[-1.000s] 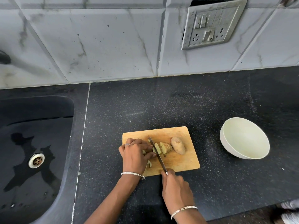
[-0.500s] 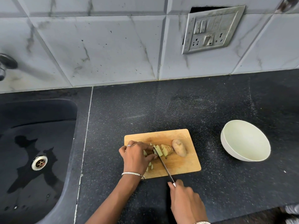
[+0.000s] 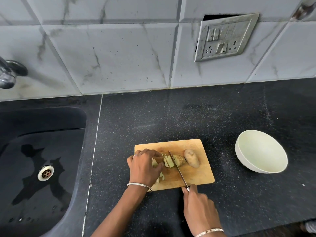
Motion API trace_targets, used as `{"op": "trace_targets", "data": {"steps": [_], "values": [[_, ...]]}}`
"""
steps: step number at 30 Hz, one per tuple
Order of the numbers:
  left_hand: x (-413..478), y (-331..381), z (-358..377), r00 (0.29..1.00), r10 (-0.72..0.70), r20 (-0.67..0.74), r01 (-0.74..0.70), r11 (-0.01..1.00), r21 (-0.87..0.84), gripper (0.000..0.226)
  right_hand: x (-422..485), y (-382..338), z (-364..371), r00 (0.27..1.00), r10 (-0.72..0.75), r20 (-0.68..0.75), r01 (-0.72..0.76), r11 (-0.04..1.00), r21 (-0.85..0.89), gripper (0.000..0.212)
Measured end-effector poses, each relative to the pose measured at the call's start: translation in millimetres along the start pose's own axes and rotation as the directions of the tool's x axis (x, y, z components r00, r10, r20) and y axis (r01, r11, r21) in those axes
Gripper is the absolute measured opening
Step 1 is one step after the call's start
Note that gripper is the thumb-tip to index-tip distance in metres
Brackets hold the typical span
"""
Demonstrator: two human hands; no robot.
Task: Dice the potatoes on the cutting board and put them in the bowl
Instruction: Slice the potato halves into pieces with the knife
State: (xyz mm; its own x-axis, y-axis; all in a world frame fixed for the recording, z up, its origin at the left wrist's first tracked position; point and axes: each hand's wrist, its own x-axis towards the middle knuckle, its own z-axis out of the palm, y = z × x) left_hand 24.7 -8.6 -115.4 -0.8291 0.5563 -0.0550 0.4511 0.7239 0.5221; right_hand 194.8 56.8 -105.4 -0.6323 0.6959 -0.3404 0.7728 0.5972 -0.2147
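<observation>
Whole potato tan, unpeeled; cut potato in pale slices

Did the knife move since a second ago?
Yes. The knife has shifted a little to the right across the cutting board, toward the whole potato.

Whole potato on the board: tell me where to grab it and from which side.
Grip the whole potato across its narrow middle, coming from above and the right. It lies flat on the cutting board; its right side is free, while slices and the knife crowd its left.
</observation>
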Motion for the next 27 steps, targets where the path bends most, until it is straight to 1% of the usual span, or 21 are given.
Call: {"op": "trace_targets", "data": {"steps": [4, 7, 10, 15, 20, 23, 27], "values": [[4, -5, -3, 1.0, 0.004, -0.019, -0.004, 0.999, -0.033, 0.022, -5, -5, 8, 0.999, 0.005, 0.049, -0.009, 0.997, 0.076, 0.033], [8, -14, -3, 0.999, 0.021, -0.028, -0.024, 0.994, -0.105, 0.026, -9, -11, 12, 0.997, -0.023, 0.078, 0.011, 0.989, 0.15, 0.03], [9, -20, -4, 1.0, 0.014, 0.009, -0.013, 0.99, -0.139, 0.026, -10, -11, 14, 0.996, -0.056, 0.063, 0.043, 0.98, 0.193, 0.032], [9, -20, -1, 0.995, -0.023, 0.1, 0.046, 0.971, -0.234, 0.025, -11, -8, 12, 0.99, -0.125, 0.063, 0.107, 0.967, 0.232, 0.032], [13, -21, 1, 0.992, -0.023, 0.127, 0.053, 0.969, -0.24, 0.025, -8, -8, 17, 0.987, -0.154, 0.037, 0.141, 0.96, 0.241, 0.035], [13, -20, 0, 0.994, -0.023, 0.108, 0.048, 0.971, -0.235, 0.024, -4, -4, 16, 0.988, -0.152, -0.003, 0.148, 0.956, 0.252, 0.035], [13, -15, -2, 1.0, 0.015, 0.024, -0.011, 0.983, -0.184, 0.017, -2, 5, 10, 0.992, -0.112, -0.054, 0.123, 0.954, 0.275, 0.033]]}}
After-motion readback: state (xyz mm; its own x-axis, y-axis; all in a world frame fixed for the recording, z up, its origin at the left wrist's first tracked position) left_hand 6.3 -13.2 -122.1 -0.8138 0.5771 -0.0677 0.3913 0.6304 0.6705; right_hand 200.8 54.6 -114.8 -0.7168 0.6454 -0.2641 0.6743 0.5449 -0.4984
